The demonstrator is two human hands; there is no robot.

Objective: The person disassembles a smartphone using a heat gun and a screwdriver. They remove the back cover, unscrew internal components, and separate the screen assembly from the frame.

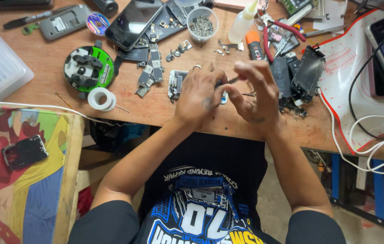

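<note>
The left hand point(199, 92) presses down on a small opened phone body with grey metal frame point(176, 83), which lies on the brown wooden table point(43, 63) near its front edge, at the middle. Only the left end of the phone body shows; small metal parts and dark chips are visible inside. The right hand point(253, 92) pinches a thin dark metal tool point(232, 80) between thumb and fingers, just to the right of the phone body. Further left lie a white tape roll point(101, 98) and a round green and black disc point(89, 68). At the far side stands a clear plastic cup of tiny screws point(202, 24).
</note>
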